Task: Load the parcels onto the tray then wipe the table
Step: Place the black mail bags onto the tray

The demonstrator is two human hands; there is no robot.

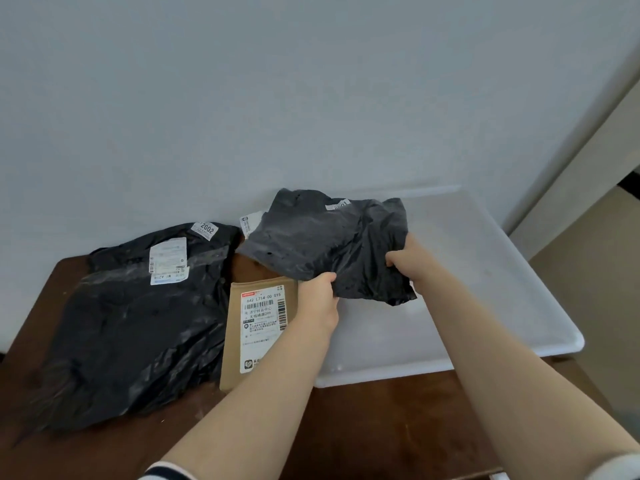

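two black parcels (pixel 138 323) (pixel 311 244), one brown envelope (pixel 263 327), one white tray (pixel 485 271).

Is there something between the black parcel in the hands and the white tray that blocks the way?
Nothing visible does. The left hand and right hand grip the small parcel, which hangs partly over the tray; its visible floor is bare. The envelope and big parcel lie to its left.

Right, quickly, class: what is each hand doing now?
Left hand: grips the small black parcel.
Right hand: grips the same parcel.
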